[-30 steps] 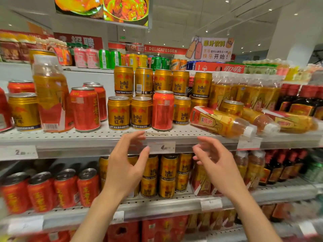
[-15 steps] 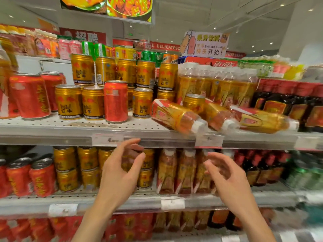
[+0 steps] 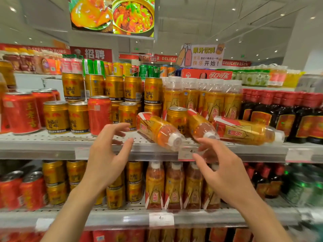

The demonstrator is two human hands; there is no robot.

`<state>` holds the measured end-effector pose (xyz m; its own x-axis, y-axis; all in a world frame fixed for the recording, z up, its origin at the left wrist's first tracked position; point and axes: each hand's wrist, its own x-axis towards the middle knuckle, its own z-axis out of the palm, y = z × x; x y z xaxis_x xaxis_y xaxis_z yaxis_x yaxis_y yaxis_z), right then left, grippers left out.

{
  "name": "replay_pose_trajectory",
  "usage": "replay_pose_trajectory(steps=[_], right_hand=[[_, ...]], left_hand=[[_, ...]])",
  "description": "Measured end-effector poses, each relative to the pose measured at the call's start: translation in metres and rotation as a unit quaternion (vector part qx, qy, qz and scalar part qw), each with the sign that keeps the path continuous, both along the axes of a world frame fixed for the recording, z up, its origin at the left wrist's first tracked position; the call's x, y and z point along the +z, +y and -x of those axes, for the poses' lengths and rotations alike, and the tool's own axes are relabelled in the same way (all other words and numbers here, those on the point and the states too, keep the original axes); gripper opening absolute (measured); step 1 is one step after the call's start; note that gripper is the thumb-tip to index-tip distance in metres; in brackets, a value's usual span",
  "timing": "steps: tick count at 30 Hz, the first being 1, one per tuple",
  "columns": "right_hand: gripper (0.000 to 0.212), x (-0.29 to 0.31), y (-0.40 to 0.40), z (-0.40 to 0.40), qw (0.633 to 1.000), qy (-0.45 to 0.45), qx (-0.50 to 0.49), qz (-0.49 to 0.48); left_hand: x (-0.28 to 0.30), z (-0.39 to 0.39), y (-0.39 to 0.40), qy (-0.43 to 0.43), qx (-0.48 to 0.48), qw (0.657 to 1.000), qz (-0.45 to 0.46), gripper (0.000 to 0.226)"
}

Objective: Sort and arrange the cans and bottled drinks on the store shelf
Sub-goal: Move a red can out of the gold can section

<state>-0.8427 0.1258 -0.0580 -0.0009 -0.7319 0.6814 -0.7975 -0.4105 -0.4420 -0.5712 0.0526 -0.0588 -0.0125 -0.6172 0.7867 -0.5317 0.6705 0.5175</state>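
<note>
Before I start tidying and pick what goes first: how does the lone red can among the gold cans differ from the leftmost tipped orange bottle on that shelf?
The tall red metal can stands upright; the clear plastic orange-drink bottle lies on its side, white cap toward the shelf's front edge. The can is opaque with a silver top; the bottle shows its liquid. Both sit on the same white perforated shelf, and neither is held.

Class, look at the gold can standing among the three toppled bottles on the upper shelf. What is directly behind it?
Behind the gold can stands a row of upright amber bottles with white caps. Toppled bottles cover the can's lower sides, so the standing bottles' bases are hidden.
</note>
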Motion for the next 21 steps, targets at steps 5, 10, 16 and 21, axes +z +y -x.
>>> replay_pose_trajectory(steps=[5,10,16,21], right_hand=[[0.065,0.022,-0.02,-0.018,0.991,0.126,0.023,0.043],[0.07,0.024,-0.046,-0.034,0.986,0.154,0.052,0.044],[0.06,0.023,-0.053,-0.038,0.99,0.078,0.094,0.073],[0.063,0.06,-0.066,-0.053,0.993,-0.029,0.088,0.07]], left_hand=[[0.037,-0.028,-0.033,-0.149,0.122,0.975,0.115,0.037],[0.06,-0.044,-0.062,-0.21,0.175,0.958,0.089,0.047],[0.051,-0.051,-0.083,-0.229,0.185,0.951,0.092,0.04],[0.051,-0.046,-0.087,-0.196,0.184,0.959,0.091,0.039]])
